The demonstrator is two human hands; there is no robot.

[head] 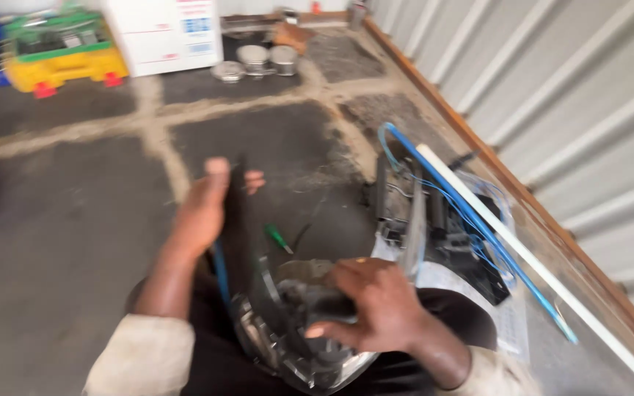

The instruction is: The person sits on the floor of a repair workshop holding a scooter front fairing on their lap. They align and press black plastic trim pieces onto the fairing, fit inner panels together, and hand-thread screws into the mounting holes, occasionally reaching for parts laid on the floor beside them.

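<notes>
A dark, shiny lamp-like housing (288, 330) with chrome edges rests in my lap, blurred by motion. My left hand (207, 202) grips the upright black edge of the housing at its far left side. On its near right side, my right hand (376, 304) is closed over its dark rear part. A blue cable (220, 271) runs down beside my left wrist. Past the housing, a green-handled screwdriver (278, 237) lies on the floor.
A heap of black parts and blue wires (442, 213) lies on clear plastic to the right, with a white pipe (522, 253) along the corrugated wall (574, 95). Round metal tins (254, 59), a white box (163, 33) and a yellow-green crate (56, 51) stand far back.
</notes>
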